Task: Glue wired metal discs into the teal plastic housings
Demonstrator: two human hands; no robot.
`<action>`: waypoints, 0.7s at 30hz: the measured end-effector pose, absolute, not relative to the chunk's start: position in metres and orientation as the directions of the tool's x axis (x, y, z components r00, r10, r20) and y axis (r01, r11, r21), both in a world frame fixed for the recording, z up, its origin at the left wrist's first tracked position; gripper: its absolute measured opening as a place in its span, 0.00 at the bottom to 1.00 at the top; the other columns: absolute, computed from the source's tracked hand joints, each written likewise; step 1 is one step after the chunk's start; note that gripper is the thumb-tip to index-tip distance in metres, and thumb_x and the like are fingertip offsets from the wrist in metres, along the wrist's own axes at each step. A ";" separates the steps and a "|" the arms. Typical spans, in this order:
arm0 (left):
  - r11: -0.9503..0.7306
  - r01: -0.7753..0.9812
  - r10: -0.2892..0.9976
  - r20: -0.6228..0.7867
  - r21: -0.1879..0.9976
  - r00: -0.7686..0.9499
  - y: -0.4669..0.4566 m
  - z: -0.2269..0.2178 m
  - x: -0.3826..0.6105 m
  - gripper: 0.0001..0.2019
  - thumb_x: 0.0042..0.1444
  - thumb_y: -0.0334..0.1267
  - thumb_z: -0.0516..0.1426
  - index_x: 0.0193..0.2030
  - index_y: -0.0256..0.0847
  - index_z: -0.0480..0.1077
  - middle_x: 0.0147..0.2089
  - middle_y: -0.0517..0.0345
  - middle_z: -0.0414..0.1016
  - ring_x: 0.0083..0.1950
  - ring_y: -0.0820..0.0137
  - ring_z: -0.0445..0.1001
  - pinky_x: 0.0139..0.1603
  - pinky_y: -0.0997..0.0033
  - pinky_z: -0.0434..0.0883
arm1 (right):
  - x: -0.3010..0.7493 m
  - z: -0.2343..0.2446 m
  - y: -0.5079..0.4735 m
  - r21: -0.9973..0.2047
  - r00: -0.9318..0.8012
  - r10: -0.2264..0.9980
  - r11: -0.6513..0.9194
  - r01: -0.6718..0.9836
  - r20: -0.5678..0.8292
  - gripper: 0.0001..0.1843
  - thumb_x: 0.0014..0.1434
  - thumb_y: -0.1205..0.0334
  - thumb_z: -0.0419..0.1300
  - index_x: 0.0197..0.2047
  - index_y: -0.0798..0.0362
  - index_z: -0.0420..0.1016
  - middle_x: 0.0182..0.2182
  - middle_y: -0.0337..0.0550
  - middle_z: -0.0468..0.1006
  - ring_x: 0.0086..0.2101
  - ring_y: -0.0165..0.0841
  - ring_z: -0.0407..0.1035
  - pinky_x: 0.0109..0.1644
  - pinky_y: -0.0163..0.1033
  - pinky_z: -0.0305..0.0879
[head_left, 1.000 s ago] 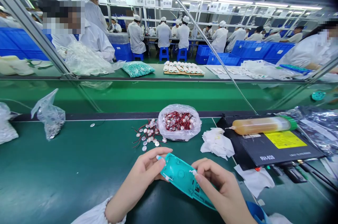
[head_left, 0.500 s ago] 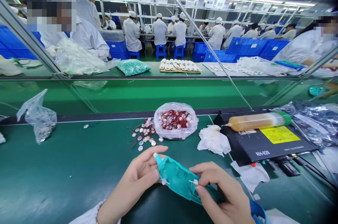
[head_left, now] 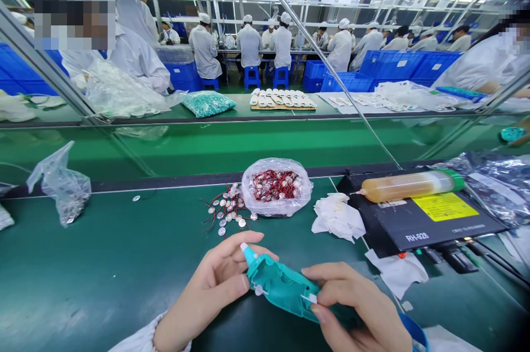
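Observation:
A teal plastic housing half [head_left: 284, 288], hollow side up and with a pale tip, is tilted above the green bench. My left hand [head_left: 209, 285] is closed around its tip end, thumb on the near rim. At the opposite end, the thumb and fingers of my right hand [head_left: 358, 305] pinch a small white plastic part [head_left: 311, 298] against the housing's edge. Another small white round piece [head_left: 259, 290] sits at the near rim by my left thumb. My right hand hides the far end of the housing.
Behind my hands stands a plastic bag [head_left: 306, 192] of red-wired metal discs, with several loose discs [head_left: 226, 205] beside it. To the right are crumpled tissue [head_left: 337, 216] and a black RH-928 box [head_left: 401, 230] bearing an amber-filled syringe [head_left: 409, 186]. A clear bag [head_left: 68, 192] lies left.
The housing has tipped slightly in my hands, and its right end sits a little lower. My right hand has shifted slightly right and down with the small white part.

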State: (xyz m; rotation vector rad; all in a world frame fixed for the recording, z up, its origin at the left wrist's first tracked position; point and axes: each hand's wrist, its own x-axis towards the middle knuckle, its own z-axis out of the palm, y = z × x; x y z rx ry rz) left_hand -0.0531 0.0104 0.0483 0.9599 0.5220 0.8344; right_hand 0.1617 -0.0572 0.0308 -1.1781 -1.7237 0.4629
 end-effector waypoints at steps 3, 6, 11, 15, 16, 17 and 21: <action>0.320 -0.383 0.799 -0.030 0.866 0.601 0.011 0.049 -0.051 0.18 0.53 0.40 0.63 0.51 0.51 0.72 0.45 0.55 0.78 0.42 0.68 0.76 0.42 0.74 0.71 | 0.161 0.031 -0.057 -0.729 -0.054 0.860 0.462 0.505 0.508 0.07 0.55 0.68 0.61 0.33 0.44 0.71 0.37 0.44 0.80 0.32 0.38 0.76 0.33 0.38 0.72; 0.321 -0.387 0.808 -0.037 0.864 0.589 0.012 0.050 -0.051 0.18 0.53 0.40 0.63 0.51 0.50 0.72 0.44 0.54 0.78 0.42 0.67 0.76 0.41 0.74 0.71 | 0.160 0.035 -0.052 -0.700 -0.065 0.831 0.504 0.506 0.552 0.07 0.56 0.69 0.59 0.34 0.46 0.69 0.36 0.44 0.80 0.32 0.36 0.76 0.32 0.35 0.72; 0.331 -0.402 0.813 -0.042 0.853 0.581 0.010 0.049 -0.050 0.16 0.53 0.39 0.63 0.50 0.50 0.72 0.44 0.56 0.78 0.43 0.69 0.75 0.42 0.73 0.70 | 0.157 0.043 -0.045 -0.636 -0.072 0.768 0.576 0.513 0.637 0.05 0.60 0.68 0.54 0.33 0.49 0.67 0.32 0.42 0.80 0.30 0.31 0.76 0.31 0.31 0.71; 0.339 -0.399 0.811 -0.050 0.852 0.583 0.011 0.049 -0.049 0.16 0.53 0.39 0.63 0.50 0.49 0.72 0.44 0.56 0.77 0.42 0.69 0.75 0.42 0.74 0.70 | 0.155 0.043 -0.045 -0.646 -0.061 0.774 0.566 0.512 0.630 0.05 0.60 0.67 0.54 0.33 0.49 0.66 0.33 0.42 0.79 0.31 0.30 0.75 0.33 0.30 0.71; 0.339 -0.396 0.810 -0.050 0.853 0.585 0.011 0.049 -0.048 0.16 0.53 0.40 0.63 0.49 0.49 0.72 0.43 0.56 0.77 0.41 0.70 0.74 0.41 0.75 0.70 | 0.155 0.043 -0.045 -0.654 -0.060 0.779 0.563 0.505 0.624 0.05 0.60 0.68 0.54 0.33 0.49 0.66 0.33 0.41 0.79 0.31 0.30 0.75 0.33 0.30 0.71; 0.341 -0.391 0.808 -0.054 0.855 0.587 0.011 0.049 -0.048 0.16 0.52 0.40 0.64 0.49 0.48 0.72 0.42 0.56 0.77 0.41 0.70 0.74 0.40 0.75 0.69 | 0.155 0.042 -0.046 -0.663 -0.060 0.784 0.560 0.497 0.618 0.05 0.60 0.68 0.54 0.34 0.49 0.66 0.33 0.41 0.79 0.32 0.30 0.75 0.34 0.30 0.70; 0.355 -0.353 0.808 -0.095 0.865 0.581 0.010 0.049 -0.048 0.14 0.51 0.42 0.64 0.45 0.46 0.72 0.38 0.57 0.74 0.37 0.73 0.72 0.38 0.77 0.69 | 0.155 0.042 -0.046 -0.702 -0.070 0.808 0.548 0.454 0.585 0.07 0.58 0.71 0.54 0.35 0.49 0.66 0.33 0.40 0.78 0.33 0.30 0.74 0.35 0.29 0.70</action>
